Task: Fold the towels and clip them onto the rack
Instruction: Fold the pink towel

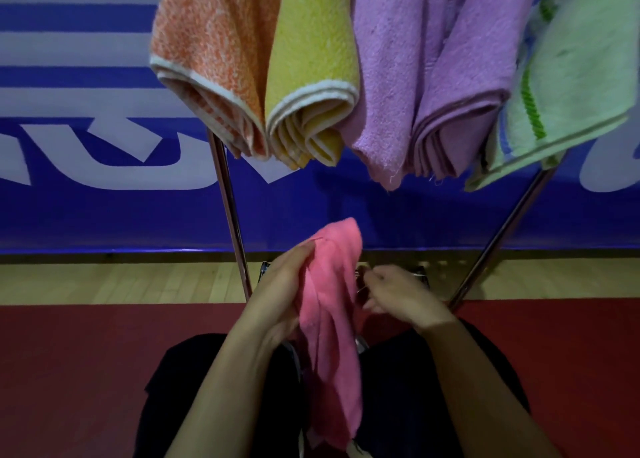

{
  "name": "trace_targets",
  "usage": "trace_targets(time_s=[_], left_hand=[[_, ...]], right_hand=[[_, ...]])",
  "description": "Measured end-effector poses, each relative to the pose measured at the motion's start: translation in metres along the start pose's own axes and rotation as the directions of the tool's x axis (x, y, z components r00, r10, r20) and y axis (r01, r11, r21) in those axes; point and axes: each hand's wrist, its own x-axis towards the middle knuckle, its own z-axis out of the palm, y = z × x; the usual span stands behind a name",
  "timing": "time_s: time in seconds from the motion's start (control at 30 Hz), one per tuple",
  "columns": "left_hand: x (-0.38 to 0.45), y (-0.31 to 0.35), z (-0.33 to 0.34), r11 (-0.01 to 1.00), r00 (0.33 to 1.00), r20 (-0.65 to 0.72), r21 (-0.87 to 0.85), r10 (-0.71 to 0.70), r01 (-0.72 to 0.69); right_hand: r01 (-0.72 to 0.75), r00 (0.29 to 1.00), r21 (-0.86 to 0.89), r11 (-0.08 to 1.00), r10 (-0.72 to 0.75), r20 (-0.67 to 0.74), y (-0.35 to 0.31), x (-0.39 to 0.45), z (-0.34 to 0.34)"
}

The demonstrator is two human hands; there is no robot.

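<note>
So the pink towel (330, 322) is down low in front of the person's lap, hanging loose and rumpled, not folded yet. The left hand (282, 291) pinches it near the top corner. The right hand (394, 293) sits just beside the towel with its fingers loosely curled; can't tell if it's holding a bit of cloth or a clip.

I'd find the second top corner with the right hand first and pull the edge taut, otherwise the fold comes out lopsided.

Up top, the orange towel (207, 66), yellow towel (311, 76), purple towel (426, 86) and green towel (568, 86) hang packed side by side, so free space looks tight. The rack legs (230, 215) splay on both sides of the hands.
</note>
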Motion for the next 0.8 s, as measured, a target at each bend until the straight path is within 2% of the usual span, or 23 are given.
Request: trace_targets(time_s=[0.03,0.1,0.17,0.2,0.27,0.3,0.33,0.4,0.5,0.6,0.67,0.73,0.8], left_hand=[[-0.003,0.002,0.001,1.0,0.998,0.062,0.025,0.012,-0.014],[-0.01,0.002,0.002,0.996,0.97,0.237,0.065,0.047,-0.064],[-0.012,0.004,-0.002,0.976,0.94,0.316,0.127,0.127,-0.174],[-0.012,0.005,-0.006,0.941,0.937,0.29,0.215,0.194,-0.261],[-0.007,0.004,-0.013,0.789,0.914,0.216,0.461,0.343,-0.405],[-0.006,0.004,-0.014,0.712,0.899,0.188,0.555,0.395,-0.429],[-0.002,0.002,-0.016,0.663,0.891,0.138,0.621,0.433,-0.418],[0.001,0.001,-0.017,0.63,0.883,0.089,0.668,0.46,-0.396],[0.003,0.003,-0.02,0.668,0.872,0.109,0.601,0.477,-0.44],[0.0,0.006,-0.02,0.73,0.878,-0.021,0.565,0.478,-0.384],[-0.002,0.006,-0.022,0.807,0.914,-0.073,0.501,0.398,-0.312],[-0.005,0.01,-0.022,0.884,0.95,-0.073,0.394,0.303,-0.251],[-0.006,0.013,-0.024,0.915,0.972,-0.041,0.349,0.231,-0.202]], right_hand=[[0.043,0.997,-0.091,0.995,-0.037,0.07,0.0,-0.004,0.003],[0.116,0.988,-0.115,0.987,-0.103,0.111,-0.01,-0.012,0.005],[0.134,0.99,0.031,0.99,-0.136,0.045,-0.014,-0.011,0.008],[0.13,0.991,0.1,0.986,-0.133,0.018,-0.016,-0.01,0.011],[0.045,0.999,0.311,0.949,-0.045,-0.008,0.0,0.007,0.015],[0.014,1.0,0.383,0.924,-0.023,0.021,0.006,0.013,0.017],[0.042,0.998,0.424,0.905,-0.059,0.027,0.006,0.014,0.018],[0.117,0.992,0.478,0.871,-0.126,-0.014,-0.007,0.009,0.021],[0.099,0.995,0.597,0.796,-0.088,-0.049,-0.012,0.007,0.022],[0.025,0.998,0.668,0.743,-0.059,0.028,-0.015,0.005,0.018],[-0.015,0.993,0.744,0.668,-0.079,0.092,-0.014,0.002,0.014],[-0.092,0.982,0.782,0.616,-0.073,0.173,-0.011,0.001,0.01],[-0.166,0.962,0.804,0.571,-0.084,0.258,-0.01,-0.001,0.006]])
